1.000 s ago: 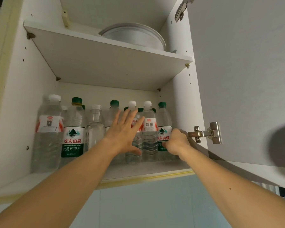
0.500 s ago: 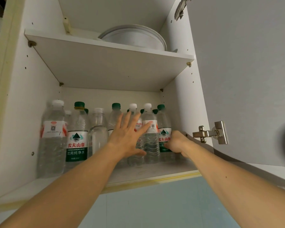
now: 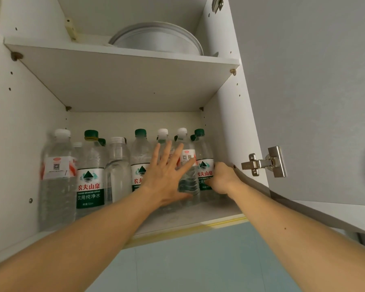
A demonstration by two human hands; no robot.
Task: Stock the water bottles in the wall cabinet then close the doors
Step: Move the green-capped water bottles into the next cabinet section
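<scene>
1. The left hand (image 3: 167, 175) lies flat with its fingers (image 3: 165, 151) spread and straight against the front water bottles (image 3: 91, 175), pressing on them and gripping nothing.
2. The right hand (image 3: 221, 178) is curled round the green-labelled bottle (image 3: 204, 165) at the far right of the lower shelf (image 3: 198, 216), just beside the cabinet wall.
3. Risk, as I judge it: the bottles stand packed and touching, so a hard shove from the flat palm could topple one and set off its neighbours.
4. The front row sits near the shelf lip; a tipped bottle might roll out.
5. The right door (image 3: 314, 91) stands open on its hinge (image 3: 263, 163); a bottle left proud of the edge would likely block it closing.
6. The lower shelf holds the bottles, green and white caps mixed; the upper shelf (image 3: 122, 55) holds a pale round basin (image 3: 158, 41).
</scene>
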